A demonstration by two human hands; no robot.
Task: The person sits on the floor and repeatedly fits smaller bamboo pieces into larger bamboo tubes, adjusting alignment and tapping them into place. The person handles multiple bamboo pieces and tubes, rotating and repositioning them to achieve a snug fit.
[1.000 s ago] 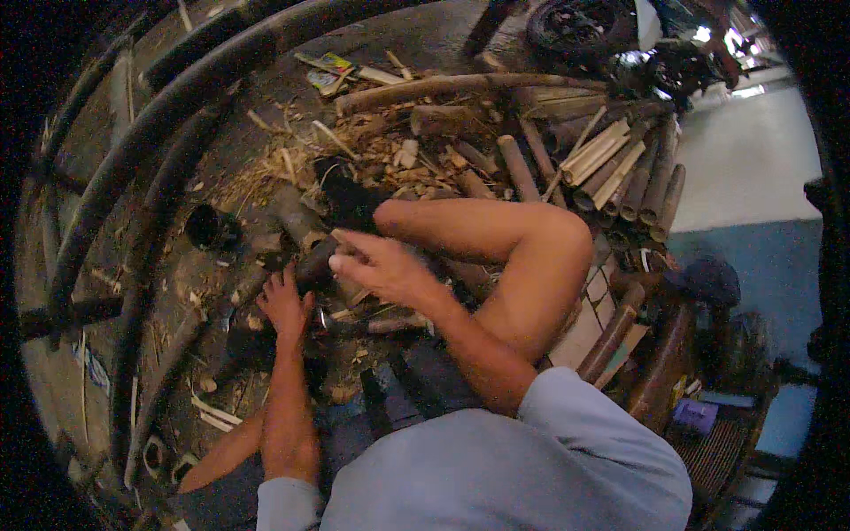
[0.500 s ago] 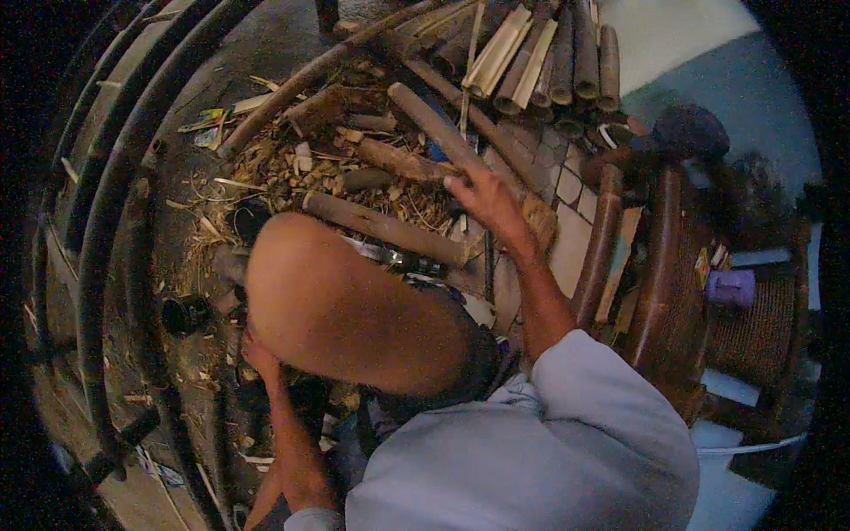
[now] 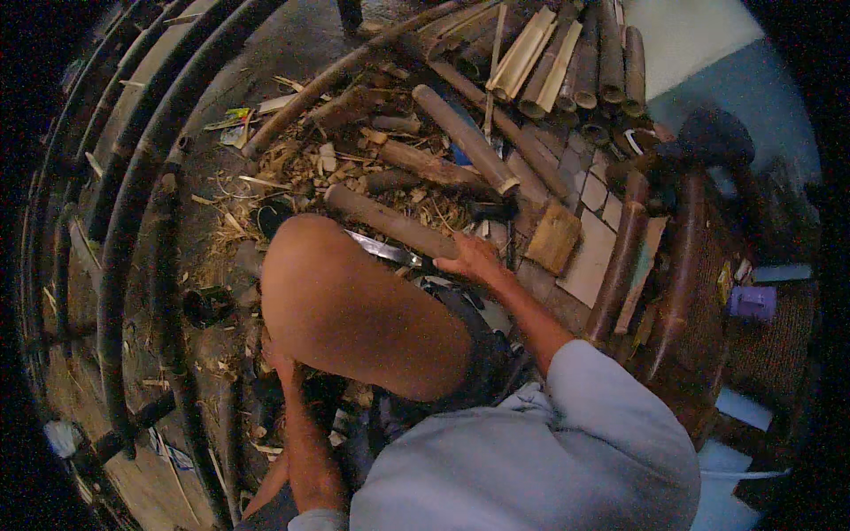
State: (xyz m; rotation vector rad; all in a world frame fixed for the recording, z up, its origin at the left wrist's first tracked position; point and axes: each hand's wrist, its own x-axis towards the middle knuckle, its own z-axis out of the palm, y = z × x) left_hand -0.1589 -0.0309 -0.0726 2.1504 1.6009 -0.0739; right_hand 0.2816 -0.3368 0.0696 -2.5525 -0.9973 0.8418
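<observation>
The round brown bamboo section [image 3: 390,221] lies on the ground in front of the person, slanting from upper left to lower right, just beyond the raised bare knee [image 3: 354,301]. The right hand [image 3: 474,258] rests on its lower right end with fingers curled over the top; whether the grip is fully closed cannot be told. A flat metal blade [image 3: 382,248] lies just beside the section, between it and the knee.

The left hand [image 3: 276,358] is low behind the knee and mostly hidden. How far open it is and what it holds cannot be told.

Progress, as a judgement: the section is whole and uncut along its visible length. A pale bundle of split bamboo strips [image 3: 536,53] at the upper edge and the litter of shavings and chips [image 3: 292,168] suggest other pieces are already worked. Several uncut round lengths [image 3: 465,137] lie nearby.

Open room is narrow. Long dark curved poles [image 3: 133,221] bound the left side. A dark wooden chair frame [image 3: 682,257] stands to the right, near the pale rectangular wooden block [image 3: 553,237]. The knee closes off the near side.
</observation>
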